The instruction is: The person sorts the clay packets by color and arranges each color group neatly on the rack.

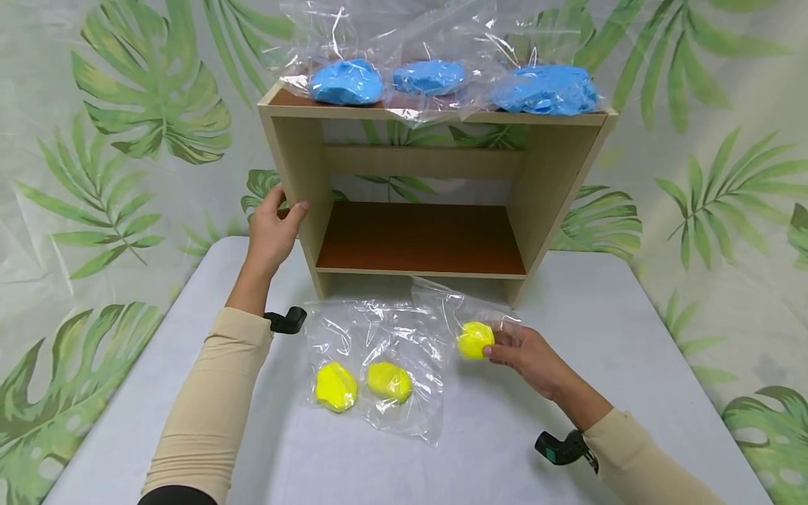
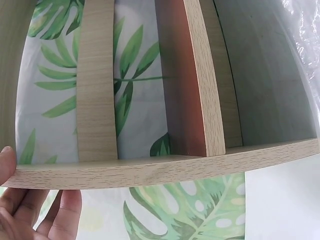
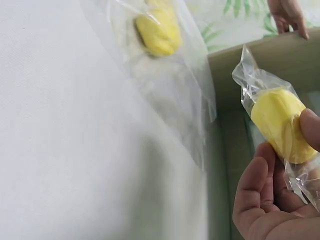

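My right hand (image 1: pixel 527 361) pinches a clear plastic bag with a yellow clay lump (image 1: pixel 475 340) inside, held above the table at the right front of the shelf. In the right wrist view, thumb and fingers close round the bagged lump (image 3: pixel 280 122). My left hand (image 1: pixel 273 228) grips the left side panel of the wooden shelf (image 1: pixel 293 189), thumb on one face and fingers on the other, as the left wrist view shows. Two more bagged yellow lumps, a left one (image 1: pixel 336 387) and a right one (image 1: pixel 389 382), lie on the table before the shelf.
Three clear bags with blue lumps, a left (image 1: pixel 346 83), a middle (image 1: pixel 429 77) and a right one (image 1: pixel 548 90), rest on the shelf's top. A brown lower board (image 1: pixel 419 238) spans the inside. White cloth covers the table (image 1: pixel 353 463); a leaf-patterned backdrop (image 1: pixel 682 91) hangs behind.
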Tool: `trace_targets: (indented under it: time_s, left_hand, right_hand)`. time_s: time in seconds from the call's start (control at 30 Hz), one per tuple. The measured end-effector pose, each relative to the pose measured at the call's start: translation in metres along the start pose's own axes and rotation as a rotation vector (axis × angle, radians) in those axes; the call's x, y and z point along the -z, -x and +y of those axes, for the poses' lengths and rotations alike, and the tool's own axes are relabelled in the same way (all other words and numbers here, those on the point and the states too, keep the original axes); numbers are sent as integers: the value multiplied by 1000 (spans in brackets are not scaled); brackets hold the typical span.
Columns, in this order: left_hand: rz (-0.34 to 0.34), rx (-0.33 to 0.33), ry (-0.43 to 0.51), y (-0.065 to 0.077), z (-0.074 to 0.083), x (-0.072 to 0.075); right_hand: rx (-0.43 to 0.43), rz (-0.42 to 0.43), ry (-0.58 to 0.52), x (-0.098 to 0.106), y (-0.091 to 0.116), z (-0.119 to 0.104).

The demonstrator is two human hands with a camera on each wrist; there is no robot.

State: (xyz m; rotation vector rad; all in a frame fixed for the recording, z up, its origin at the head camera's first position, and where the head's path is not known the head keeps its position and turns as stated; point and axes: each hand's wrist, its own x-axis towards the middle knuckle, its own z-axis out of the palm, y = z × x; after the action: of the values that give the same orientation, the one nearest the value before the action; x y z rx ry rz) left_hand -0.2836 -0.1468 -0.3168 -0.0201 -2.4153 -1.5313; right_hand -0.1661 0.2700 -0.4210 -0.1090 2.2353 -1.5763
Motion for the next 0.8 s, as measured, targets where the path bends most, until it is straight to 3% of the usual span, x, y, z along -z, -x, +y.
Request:
trace_targets:
  time_s: [0.37,0.8]
  left_hand:
    - [-8,0,7,0,2,1]
    - [-10,3,-1,1,2,2]
  right_hand:
    - [46,24,100,10,-1,-26]
    - [131,109,196,32,-13,-84]
